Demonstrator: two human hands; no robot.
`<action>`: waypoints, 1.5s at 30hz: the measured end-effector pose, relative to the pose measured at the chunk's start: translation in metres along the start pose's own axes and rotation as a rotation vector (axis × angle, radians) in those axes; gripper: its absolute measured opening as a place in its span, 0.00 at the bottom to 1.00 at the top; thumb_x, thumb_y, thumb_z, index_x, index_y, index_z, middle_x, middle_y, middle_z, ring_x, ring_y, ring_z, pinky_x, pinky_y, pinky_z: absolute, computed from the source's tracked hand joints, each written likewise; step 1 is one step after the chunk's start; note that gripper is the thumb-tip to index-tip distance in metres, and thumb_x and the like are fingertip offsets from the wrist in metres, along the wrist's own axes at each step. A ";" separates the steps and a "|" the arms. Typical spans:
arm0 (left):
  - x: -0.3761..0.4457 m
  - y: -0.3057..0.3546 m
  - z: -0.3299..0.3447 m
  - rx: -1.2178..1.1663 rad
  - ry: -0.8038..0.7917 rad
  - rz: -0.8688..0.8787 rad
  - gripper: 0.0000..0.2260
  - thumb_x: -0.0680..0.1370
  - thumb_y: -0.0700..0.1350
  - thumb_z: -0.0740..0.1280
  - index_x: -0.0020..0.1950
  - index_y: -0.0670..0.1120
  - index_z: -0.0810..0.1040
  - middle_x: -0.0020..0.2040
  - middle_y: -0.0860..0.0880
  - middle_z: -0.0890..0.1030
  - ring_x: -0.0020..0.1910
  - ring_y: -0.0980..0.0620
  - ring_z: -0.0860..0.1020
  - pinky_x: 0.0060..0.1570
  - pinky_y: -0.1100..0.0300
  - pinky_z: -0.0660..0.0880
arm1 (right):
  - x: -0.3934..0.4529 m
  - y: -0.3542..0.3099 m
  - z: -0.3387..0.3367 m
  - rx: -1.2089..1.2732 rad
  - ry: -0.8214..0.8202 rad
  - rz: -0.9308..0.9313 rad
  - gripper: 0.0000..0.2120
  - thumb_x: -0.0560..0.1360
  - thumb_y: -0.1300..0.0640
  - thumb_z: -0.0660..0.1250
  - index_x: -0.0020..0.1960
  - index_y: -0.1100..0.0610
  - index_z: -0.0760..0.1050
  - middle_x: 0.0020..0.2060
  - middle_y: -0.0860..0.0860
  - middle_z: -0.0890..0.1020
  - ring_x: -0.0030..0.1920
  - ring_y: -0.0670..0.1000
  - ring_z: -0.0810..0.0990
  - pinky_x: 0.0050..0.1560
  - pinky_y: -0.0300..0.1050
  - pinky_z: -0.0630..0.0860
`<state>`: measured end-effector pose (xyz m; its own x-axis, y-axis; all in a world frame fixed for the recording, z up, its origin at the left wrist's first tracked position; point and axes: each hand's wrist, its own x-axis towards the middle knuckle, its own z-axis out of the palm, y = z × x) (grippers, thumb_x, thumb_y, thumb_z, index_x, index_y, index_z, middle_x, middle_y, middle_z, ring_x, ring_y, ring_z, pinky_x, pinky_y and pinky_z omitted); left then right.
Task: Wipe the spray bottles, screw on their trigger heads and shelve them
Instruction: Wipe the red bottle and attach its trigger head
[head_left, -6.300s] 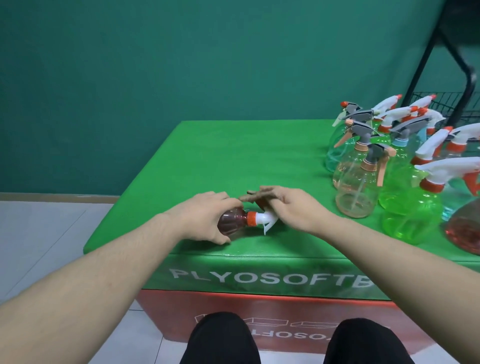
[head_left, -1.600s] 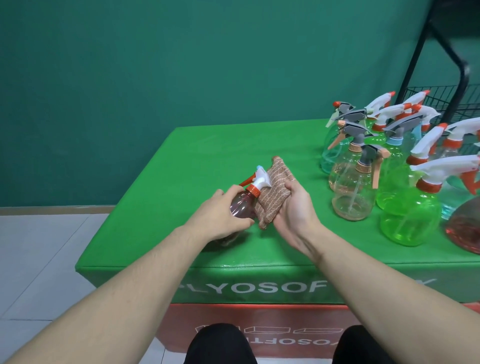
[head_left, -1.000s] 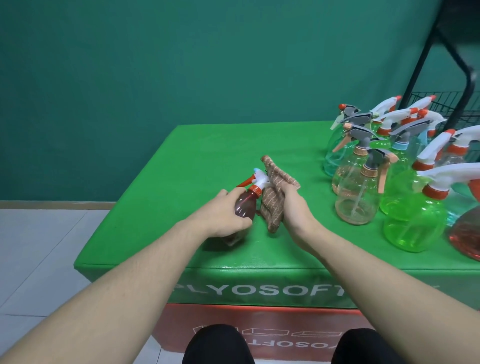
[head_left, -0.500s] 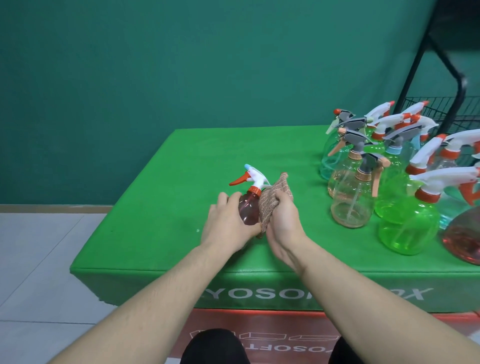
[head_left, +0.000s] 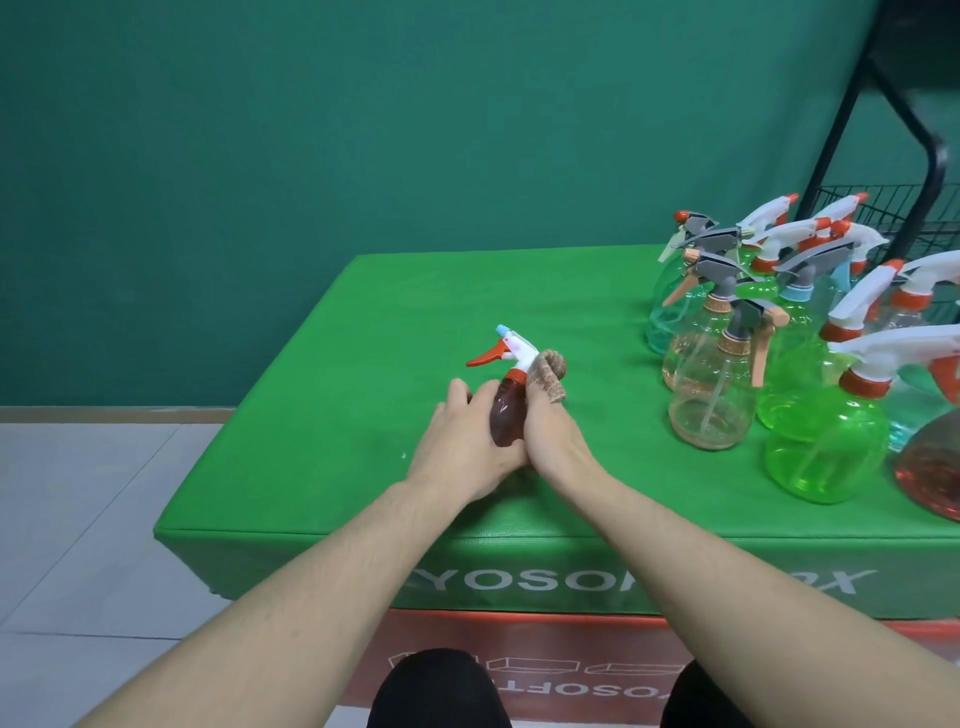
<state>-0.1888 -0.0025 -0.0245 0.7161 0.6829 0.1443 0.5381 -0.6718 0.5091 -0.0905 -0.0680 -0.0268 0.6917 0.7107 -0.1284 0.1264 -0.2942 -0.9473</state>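
A small brown spray bottle (head_left: 506, 415) stands nearly upright between my hands over the green table (head_left: 363, 364). Its white trigger head (head_left: 511, 352) with an orange lever points left. My left hand (head_left: 462, 447) wraps the bottle's left side and base. My right hand (head_left: 553, 436) presses a brown patterned cloth (head_left: 549, 376) against the bottle's right side; most of the cloth is hidden under my palm and only a rolled end shows near the neck.
Several spray bottles (head_left: 717, 374) with trigger heads fitted crowd the table's right side, in clear, green (head_left: 821, 441), teal and red. A black wire shelf rack (head_left: 893, 208) stands behind them at the far right. White floor tiles (head_left: 78, 493) lie left of the table.
The bottle has been tipped from lying on its side to nearly upright. My right hand with the cloth has slid down along the bottle's side, and both hands close around it.
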 end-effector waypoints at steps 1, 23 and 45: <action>0.000 -0.002 -0.001 -0.014 -0.005 -0.001 0.26 0.75 0.55 0.71 0.71 0.53 0.70 0.53 0.49 0.66 0.51 0.47 0.73 0.52 0.52 0.74 | -0.002 0.001 -0.002 -0.060 -0.007 -0.038 0.25 0.86 0.42 0.43 0.67 0.51 0.74 0.53 0.50 0.76 0.54 0.52 0.75 0.54 0.42 0.66; -0.005 0.007 0.013 -1.157 -0.088 -0.299 0.19 0.80 0.50 0.73 0.68 0.58 0.72 0.61 0.52 0.83 0.48 0.46 0.87 0.46 0.41 0.84 | -0.013 -0.012 -0.018 0.031 0.075 -0.204 0.19 0.86 0.48 0.50 0.68 0.49 0.75 0.61 0.46 0.78 0.60 0.48 0.76 0.61 0.42 0.69; 0.000 -0.009 0.053 -1.102 0.065 -0.323 0.28 0.81 0.70 0.52 0.70 0.56 0.78 0.63 0.52 0.84 0.63 0.53 0.82 0.69 0.44 0.75 | -0.005 0.043 -0.006 -0.275 0.042 -0.644 0.22 0.83 0.49 0.51 0.75 0.48 0.69 0.80 0.46 0.61 0.80 0.44 0.52 0.80 0.44 0.49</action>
<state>-0.1703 -0.0114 -0.0738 0.5738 0.8128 -0.1006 -0.0123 0.1314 0.9913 -0.0845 -0.0885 -0.0648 0.4445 0.7743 0.4504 0.6918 0.0227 -0.7218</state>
